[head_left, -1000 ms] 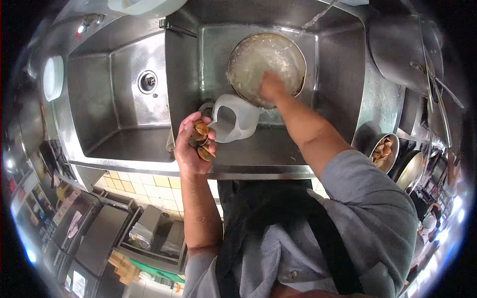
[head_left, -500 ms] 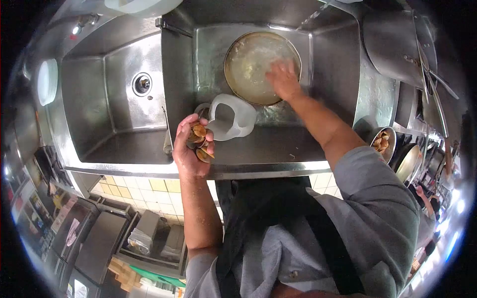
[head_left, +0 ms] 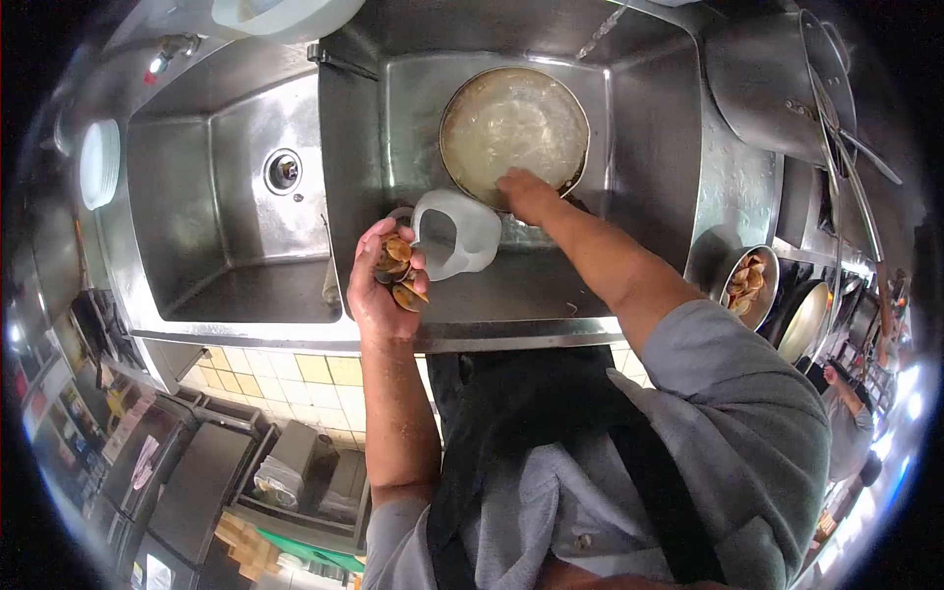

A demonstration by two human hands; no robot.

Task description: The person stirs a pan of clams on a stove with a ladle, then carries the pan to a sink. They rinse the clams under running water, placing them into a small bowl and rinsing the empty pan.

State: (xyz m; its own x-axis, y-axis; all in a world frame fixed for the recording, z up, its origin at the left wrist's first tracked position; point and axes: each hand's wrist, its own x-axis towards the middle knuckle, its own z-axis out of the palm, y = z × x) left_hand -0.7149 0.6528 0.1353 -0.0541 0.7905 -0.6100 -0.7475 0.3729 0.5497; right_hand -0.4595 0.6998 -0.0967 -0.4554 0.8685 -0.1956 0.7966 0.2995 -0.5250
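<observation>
My left hand (head_left: 379, 285) is cupped around a handful of brown clams (head_left: 397, 264), held over the front edge of the right sink basin (head_left: 649, 147). A round metal bowl of cloudy water (head_left: 511, 123) sits in that basin under a thin stream from above. My right hand (head_left: 526, 195) rests at the bowl's near rim, fingers partly in the water; whether it holds anything I cannot tell. A white plastic jug (head_left: 457, 234) lies in the basin between my two hands.
The left sink basin (head_left: 197, 226) has a drain (head_left: 283, 170). A small metal bowl of clams (head_left: 747, 285) stands on the counter at the right, beside a large pot (head_left: 762, 84) and ladle handles. White plates (head_left: 101, 162) are stacked far left. Another person is at the far right edge.
My right hand has moved from the bowl's right side back to its near rim. My left hand has stayed in place with the clams.
</observation>
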